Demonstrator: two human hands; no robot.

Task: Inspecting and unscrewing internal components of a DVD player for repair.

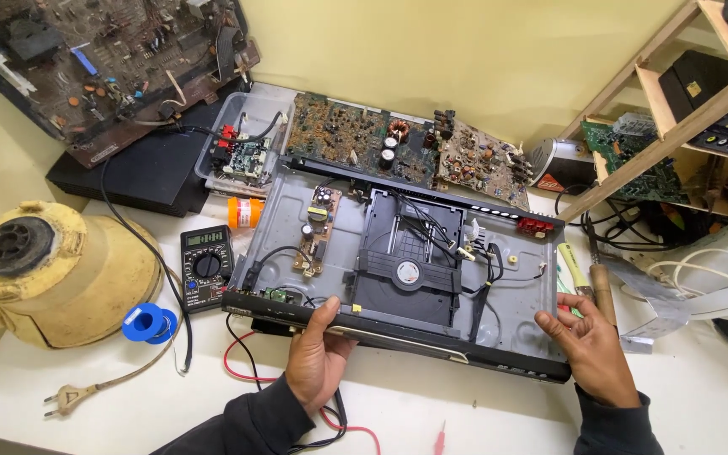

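Observation:
An opened disc player chassis (292, 215) lies on the white bench, its cover off. Inside sit a black disc tray (402, 265), a small brown power board (315, 229) and loose black wires. My left hand (318, 358) grips the black front panel near its middle-left, thumb over the edge. At the front right corner of the chassis, my right hand (590, 341) holds on with fingers curled against the side.
A black multimeter (206, 265) and a blue solder spool (148, 323) lie left of the chassis, beside a yellow appliance base (52, 274) with a plug cord. Circuit boards (398, 147) lean behind. Soldering iron (602, 286) and wooden shelf (676, 101) stand right.

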